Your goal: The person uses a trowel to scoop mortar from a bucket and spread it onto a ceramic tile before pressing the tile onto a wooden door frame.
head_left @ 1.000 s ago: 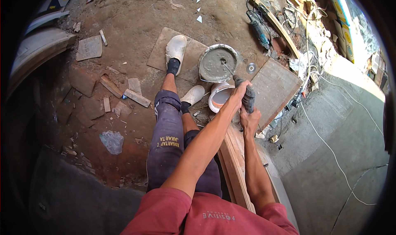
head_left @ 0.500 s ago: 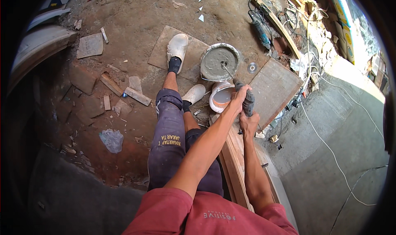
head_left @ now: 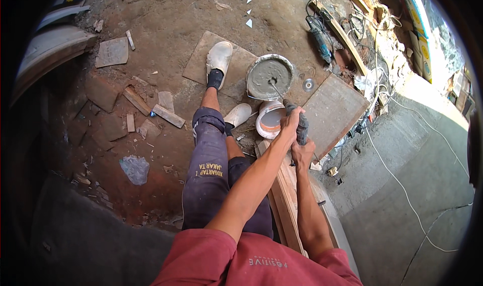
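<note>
Both hands are wrapped round a dark power drill (head_left: pixel 302 127) with a long mixing rod (head_left: pixel 277 89). My left hand (head_left: pixel 291 123) grips its body nearer the rod, and my right hand (head_left: pixel 303 153) closes on the rear end. The rod slants down into a bucket of wet grey cement mix (head_left: pixel 264 90), where a small hollow shows round it. The rod's lower end is hidden in the mix. Just below this bucket stands a second, smaller white bucket (head_left: pixel 266 131) with greyish liquid inside, partly under the drill.
A flat board (head_left: pixel 332 112) lies right of the buckets. Beyond it are a teal angle grinder (head_left: pixel 320 43), a loose disc (head_left: pixel 308 85) and tangled cables. Planks (head_left: pixel 284 200) run beside my legs. Broken tiles, wood offcuts and a plastic bag (head_left: pixel 135 169) litter the left ground.
The rod and drill have shifted very slightly, with both hands still on the drill. The surface of the mix looks a little different round the rod.
</note>
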Tool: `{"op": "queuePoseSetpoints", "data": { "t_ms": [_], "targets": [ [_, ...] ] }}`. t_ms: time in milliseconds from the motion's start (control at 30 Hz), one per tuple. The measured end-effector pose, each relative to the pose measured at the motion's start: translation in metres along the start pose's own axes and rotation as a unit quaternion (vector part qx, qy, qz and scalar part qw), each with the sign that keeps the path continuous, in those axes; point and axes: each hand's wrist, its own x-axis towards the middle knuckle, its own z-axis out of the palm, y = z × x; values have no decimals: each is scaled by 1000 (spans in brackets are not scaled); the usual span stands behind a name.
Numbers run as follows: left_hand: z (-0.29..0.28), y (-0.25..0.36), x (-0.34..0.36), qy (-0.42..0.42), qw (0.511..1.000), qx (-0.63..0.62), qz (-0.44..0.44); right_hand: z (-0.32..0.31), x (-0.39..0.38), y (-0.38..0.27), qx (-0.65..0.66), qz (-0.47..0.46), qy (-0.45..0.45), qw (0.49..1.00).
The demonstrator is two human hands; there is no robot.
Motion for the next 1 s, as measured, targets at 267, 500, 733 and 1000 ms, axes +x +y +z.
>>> {"op": "queuePoseSetpoints", "data": {
  "t_ms": [267,500,733,1000],
  "targets": [
    [-2,-2,0,0,1000,6,-24,1,0,5,13,5,-10,1000],
    [-16,-2,26,-32,999,-25,2,8,-7,2,16,-9,-18,1000],
    [-9,2,-3,1,999,-33,-25,10,7,5,-11,-3,-27,1000],
    [-16,24,-24,42,998,-43,-16,16,3,1,-7,-28,-32,999]
  ]
}}
